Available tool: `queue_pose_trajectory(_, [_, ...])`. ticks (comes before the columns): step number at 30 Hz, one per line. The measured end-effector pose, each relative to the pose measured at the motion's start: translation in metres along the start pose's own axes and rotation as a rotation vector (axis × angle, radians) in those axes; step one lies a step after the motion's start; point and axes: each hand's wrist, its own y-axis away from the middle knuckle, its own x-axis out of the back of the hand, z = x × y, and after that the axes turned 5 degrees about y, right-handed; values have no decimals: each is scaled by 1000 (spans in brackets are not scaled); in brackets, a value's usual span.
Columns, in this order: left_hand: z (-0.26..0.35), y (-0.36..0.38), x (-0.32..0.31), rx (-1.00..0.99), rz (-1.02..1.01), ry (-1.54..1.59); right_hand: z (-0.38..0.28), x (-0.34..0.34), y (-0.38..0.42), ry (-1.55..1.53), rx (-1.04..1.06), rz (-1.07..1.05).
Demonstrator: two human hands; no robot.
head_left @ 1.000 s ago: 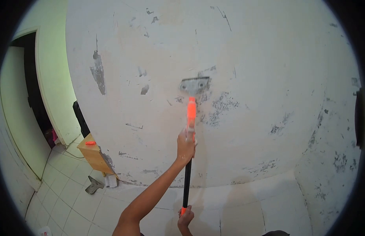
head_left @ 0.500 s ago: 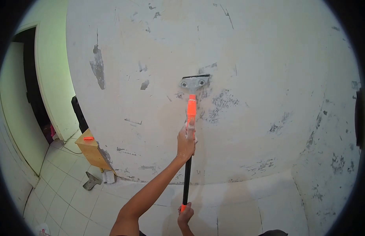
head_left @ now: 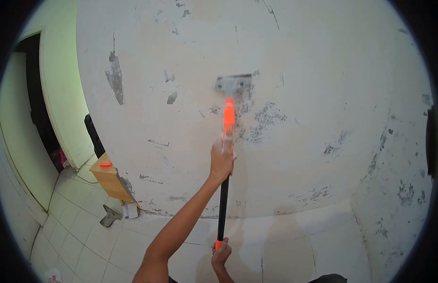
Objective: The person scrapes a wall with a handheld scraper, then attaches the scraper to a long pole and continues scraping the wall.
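Note:
A long-handled scraper point(head_left: 230, 111) with a broad grey metal head, an orange neck and a black shaft reaches up the wall point(head_left: 313, 75). Its head is slightly blurred, and the dark blade edge lies at the wall surface, just above a patch of grey marks. My left hand point(head_left: 222, 158) is wrapped around the upper handle below the orange neck, with white dust on the fingers. Lower down, my right hand point(head_left: 221, 253) grips the orange end of the shaft.
Left of the wall stands a small wooden cabinet point(head_left: 110, 181) with an orange object point(head_left: 105, 164) on top. A wide scraper blade point(head_left: 110, 216) lies on the tiled floor point(head_left: 82, 231) beside it. Farther left is a doorway point(head_left: 39, 104). Another wall point(head_left: 403, 203) with grey patches adjoins at right.
The scraper head has slid upward along the wall, and my left hand has risen with it. My right hand has moved up slightly, still gripping the shaft end.

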Motion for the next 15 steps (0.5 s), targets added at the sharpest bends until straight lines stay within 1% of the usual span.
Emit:
queue_pose_trajectory(1, [11,-5,0,3,-24,-1,-5,-3,3,-7,-13,3])
queue_pose_trajectory(3, [20,-12,-5,-5,-11,8,-37,-7,10,21,50,-46])
queue_pose_trajectory(4, [21,-13,-6,-31,3,27,-35,-4,12,32,43,-46])
queue_pose_trajectory(7, [14,-7,-5,-17,22,36,-28,-4,7,20,86,-30])
queue_pose_trajectory(9, [-2,7,-3,-1,33,12,-9,2,6,72,78,68])
queue_pose_trajectory(10, [-11,13,-1,23,46,-16,0,4,4,68,86,67])
queue_pose_trajectory(12, [-5,12,0,39,36,-15,4,2,5,-31,13,74])
queue_pose_trajectory(13, [-1,3,0,3,18,0,5,2,1,-41,12,74])
queue_pose_trajectory(14, [5,-4,-1,-24,-5,9,-13,1,3,2,33,17])
queue_pose_trajectory(15, [13,-9,-3,-11,-12,-4,-27,0,8,50,47,-40])
